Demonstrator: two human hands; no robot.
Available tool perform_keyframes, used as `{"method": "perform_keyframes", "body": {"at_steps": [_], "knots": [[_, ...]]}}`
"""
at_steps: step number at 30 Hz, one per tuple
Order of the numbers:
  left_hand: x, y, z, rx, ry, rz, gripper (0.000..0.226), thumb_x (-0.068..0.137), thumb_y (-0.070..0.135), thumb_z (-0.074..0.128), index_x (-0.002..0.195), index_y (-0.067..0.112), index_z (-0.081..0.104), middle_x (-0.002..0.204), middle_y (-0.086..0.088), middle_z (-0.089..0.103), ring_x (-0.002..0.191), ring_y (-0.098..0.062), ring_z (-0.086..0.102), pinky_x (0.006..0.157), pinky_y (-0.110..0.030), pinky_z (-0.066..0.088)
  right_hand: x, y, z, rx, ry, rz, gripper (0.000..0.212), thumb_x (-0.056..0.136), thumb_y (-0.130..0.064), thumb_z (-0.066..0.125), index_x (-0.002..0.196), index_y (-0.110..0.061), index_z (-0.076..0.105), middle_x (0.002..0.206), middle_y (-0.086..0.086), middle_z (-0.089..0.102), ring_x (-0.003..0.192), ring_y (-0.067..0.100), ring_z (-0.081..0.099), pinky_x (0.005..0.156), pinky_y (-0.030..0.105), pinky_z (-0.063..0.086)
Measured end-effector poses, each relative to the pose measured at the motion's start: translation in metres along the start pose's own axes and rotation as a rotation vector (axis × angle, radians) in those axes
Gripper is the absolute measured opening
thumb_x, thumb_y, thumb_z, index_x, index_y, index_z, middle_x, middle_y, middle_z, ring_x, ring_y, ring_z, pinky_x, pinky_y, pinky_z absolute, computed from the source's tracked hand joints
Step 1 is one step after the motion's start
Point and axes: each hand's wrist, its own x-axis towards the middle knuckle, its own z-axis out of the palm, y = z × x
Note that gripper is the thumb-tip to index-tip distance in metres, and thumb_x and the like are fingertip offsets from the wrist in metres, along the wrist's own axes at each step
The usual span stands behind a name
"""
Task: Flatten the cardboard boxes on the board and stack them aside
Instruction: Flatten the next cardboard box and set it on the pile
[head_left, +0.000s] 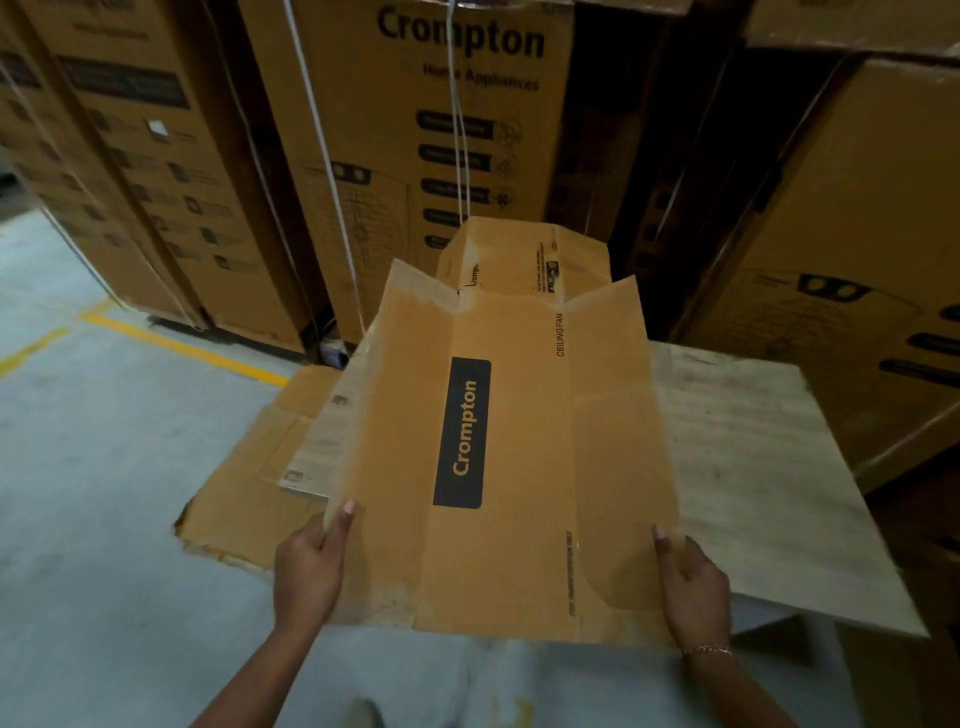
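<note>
Flattened cardboard box (498, 457) held over the pale board (753, 467), near edge gripped by left hand (306, 566) and right hand (693, 587), thumbs on top, flattened cardboard sheets (249, 467) lying on the floor (104, 467) to the left, stacked cartons (415, 130) behind.

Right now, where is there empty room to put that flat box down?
Bare wooden board shows to the right of the held Crompton box, up to the stacked cartons. Grey floor is free left of the flattened cardboard, near the yellow line. Behind, the cartons stand crowded.
</note>
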Motion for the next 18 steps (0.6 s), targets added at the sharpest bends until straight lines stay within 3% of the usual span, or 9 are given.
{"method": "perform_keyframes", "body": {"at_steps": [3, 7, 12, 15, 18], "knots": [[0.021, -0.019, -0.05, -0.035, 0.042, -0.026, 0.051, 0.092, 0.057, 0.054, 0.062, 0.016, 0.058, 0.057, -0.003, 0.06, 0.061, -0.022, 0.06, 0.056, -0.033, 0.042, -0.017, -0.042, 0.034, 0.023, -0.02, -0.045, 0.06, 0.093, -0.064, 0.046, 0.111, -0.013, 0.07, 0.096, 0.009, 0.073, 0.088, 0.027, 0.066, 0.078, 0.038, 0.053], [0.066, -0.058, -0.126, -0.002, 0.126, -0.047, 0.054, 0.094, 0.056, 0.053, 0.068, 0.01, 0.064, 0.061, -0.005, 0.063, 0.062, -0.022, 0.062, 0.058, -0.035, 0.046, -0.046, -0.102, 0.11, 0.065, -0.046, -0.104, 0.075, 0.077, -0.085, 0.034, 0.078, -0.016, 0.064, 0.073, 0.005, 0.066, 0.07, 0.017, 0.061, 0.069, 0.041, 0.052], [0.142, -0.112, -0.238, 0.081, 0.193, -0.068, 0.055, 0.095, 0.057, 0.05, 0.068, 0.01, 0.061, 0.063, -0.006, 0.064, 0.064, -0.023, 0.063, 0.059, -0.036, 0.046, -0.095, -0.179, 0.231, 0.152, -0.132, -0.128, 0.066, 0.077, -0.08, 0.038, 0.093, -0.024, 0.069, 0.089, -0.003, 0.07, 0.088, 0.023, 0.065, 0.077, 0.038, 0.052], [0.183, -0.137, -0.292, 0.129, 0.219, -0.087, 0.058, 0.096, 0.056, 0.05, 0.07, 0.005, 0.062, 0.063, -0.007, 0.063, 0.062, -0.022, 0.061, 0.061, -0.037, 0.049, -0.118, -0.223, 0.289, 0.166, -0.183, -0.123, 0.062, 0.081, -0.072, 0.041, 0.1, -0.022, 0.071, 0.1, 0.008, 0.073, 0.096, 0.03, 0.066, 0.076, 0.035, 0.048], [0.222, -0.161, -0.33, 0.167, 0.234, -0.107, 0.058, 0.096, 0.06, 0.049, 0.07, 0.01, 0.064, 0.066, -0.006, 0.065, 0.065, -0.023, 0.061, 0.063, -0.039, 0.05, -0.131, -0.257, 0.34, 0.19, -0.197, -0.104, 0.072, 0.078, -0.075, 0.041, 0.105, -0.016, 0.073, 0.103, 0.008, 0.074, 0.097, 0.029, 0.067, 0.077, 0.034, 0.048]]}}
